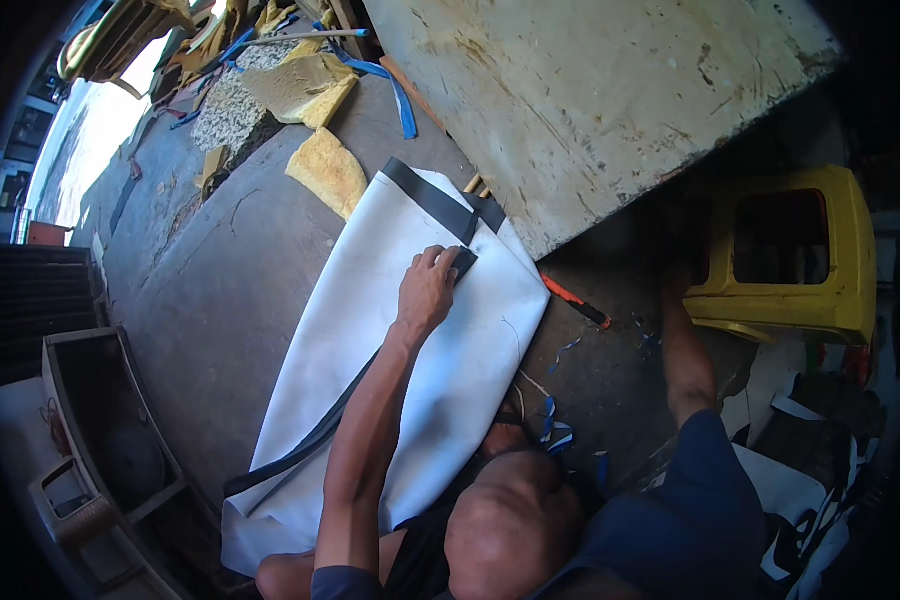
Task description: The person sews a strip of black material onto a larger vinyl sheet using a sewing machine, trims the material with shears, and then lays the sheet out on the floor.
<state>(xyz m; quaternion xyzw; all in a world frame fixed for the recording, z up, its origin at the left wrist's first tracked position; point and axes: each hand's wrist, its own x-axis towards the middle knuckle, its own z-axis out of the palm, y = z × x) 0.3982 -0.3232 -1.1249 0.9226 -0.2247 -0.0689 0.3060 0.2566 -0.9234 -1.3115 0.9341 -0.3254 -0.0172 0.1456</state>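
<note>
A large white sheet (370, 270), which looks like vinyl or coated cloth, lies folded over my lap and the floor. Black bands (432, 203) edge its far end, and another dark band runs along its left side. My left hand (428, 290) rests on the sheet, its fingers curled down on the end of a black strip (464, 263). Out to the right reaches my right arm; my right hand (676, 268) is lost in deep shadow beside a yellow plastic frame (855, 250), so its fingers and anything in them cannot be made out.
A worn pale board (610, 100) overhangs the far right. On the floor lie a slim orange-and-black tool (575, 298), blue scraps (557, 430) and yellow foam pieces (327, 172). An open wooden drawer-like box (120, 400) stands at left. White and black material (800, 480) lies at right.
</note>
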